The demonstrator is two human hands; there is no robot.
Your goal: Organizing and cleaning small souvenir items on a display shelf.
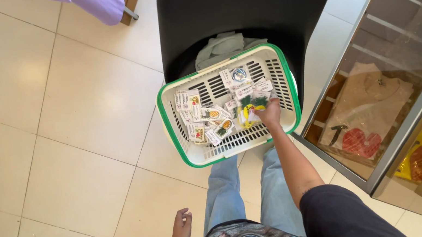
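Observation:
A white plastic basket with a green rim (172,119) rests on a black chair (250,3). Several small packets with fruit pictures (205,119) lie scattered inside it. My right hand (269,114) reaches into the basket and grips a small packet (251,108) with a yellow and green picture. My left hand (182,231) hangs loose beside my leg over the floor, fingers slightly curled, holding nothing. A grey-green cloth (223,47) lies on the chair seat behind the basket.
A glass display case with a metal frame (414,117) stands at the right, holding a brown shirt and yellow items. A purple object (95,2) sits at the top left. Beige floor tiles (58,129) spread to the left.

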